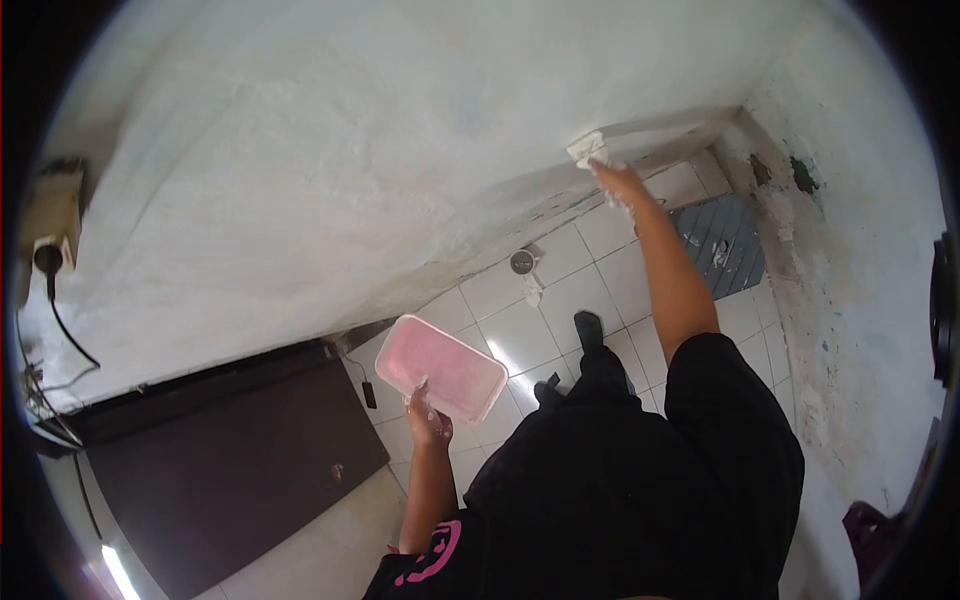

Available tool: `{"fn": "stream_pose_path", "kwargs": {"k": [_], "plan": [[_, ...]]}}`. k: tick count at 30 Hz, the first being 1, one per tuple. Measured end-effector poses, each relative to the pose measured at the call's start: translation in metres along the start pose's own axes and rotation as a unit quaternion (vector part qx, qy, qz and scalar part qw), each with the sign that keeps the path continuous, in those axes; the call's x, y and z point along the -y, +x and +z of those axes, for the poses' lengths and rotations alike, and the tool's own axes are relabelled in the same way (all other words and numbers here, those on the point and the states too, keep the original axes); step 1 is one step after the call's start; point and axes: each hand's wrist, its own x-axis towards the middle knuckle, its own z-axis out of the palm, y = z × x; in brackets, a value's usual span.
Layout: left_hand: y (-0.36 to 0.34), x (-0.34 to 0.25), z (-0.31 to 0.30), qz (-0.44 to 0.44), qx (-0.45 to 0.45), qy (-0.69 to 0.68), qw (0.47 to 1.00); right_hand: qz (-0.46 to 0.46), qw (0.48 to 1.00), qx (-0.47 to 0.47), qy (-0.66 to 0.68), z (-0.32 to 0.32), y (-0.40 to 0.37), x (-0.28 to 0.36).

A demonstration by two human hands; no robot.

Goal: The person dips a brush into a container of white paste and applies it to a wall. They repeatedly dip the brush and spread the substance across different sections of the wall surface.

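My left hand is closed on the near edge of a shallow pink plastic tray with a whitish rim, holding it tilted above the floor. White smears mark that hand's fingers. Stretched out to the upper right, my right hand is closed around a putty knife thickly coated in white paste. Its broad blade lies at the lower part of the patchy white wall. More white paste clings to my right fingers and wrist.
A small round cup and a white-smeared piece sit on the tiled floor. A grey slatted board lies in the corner. At left are a dark brown panel and a plugged-in black cable.
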Motion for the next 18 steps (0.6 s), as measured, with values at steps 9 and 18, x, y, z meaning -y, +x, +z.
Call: {"fn": "stream_pose_path", "kwargs": {"k": [9, 18], "plan": [[-0.011, 0.024, -0.017, 0.014, 0.021, -0.058, 0.998, -0.079, 0.996, -0.024, -0.041, -0.021, -0.121, 0.08], [-0.065, 0.049, 0.002, 0.083, 0.049, -0.099, 0.99, 0.011, 0.976, 0.18, 0.119, -0.004, -0.292, 0.004]]}}
